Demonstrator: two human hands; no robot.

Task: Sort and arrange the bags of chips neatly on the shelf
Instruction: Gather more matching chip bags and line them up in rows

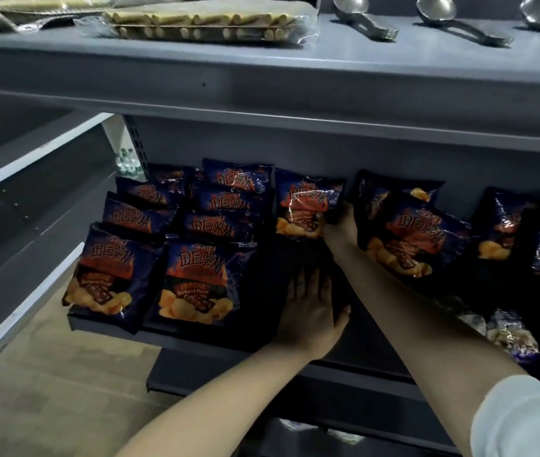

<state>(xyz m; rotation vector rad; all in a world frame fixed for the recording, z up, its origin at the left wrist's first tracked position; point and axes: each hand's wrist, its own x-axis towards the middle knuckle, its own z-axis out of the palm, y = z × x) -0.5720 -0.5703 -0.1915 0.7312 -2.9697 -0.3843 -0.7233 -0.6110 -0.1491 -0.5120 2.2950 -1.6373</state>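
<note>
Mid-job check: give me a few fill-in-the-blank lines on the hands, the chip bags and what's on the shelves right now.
1. The left hand rests flat on the dark shelf, holding ___.
2. The right hand holds a chip bag by its ___ edge.
3. The three shiny utensils on the top shelf are ___.
Missing words: nothing; right; ladles.

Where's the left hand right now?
Head view, centre: the left hand lies flat on the dark shelf, right of the front chip bag, below the right hand.
</note>
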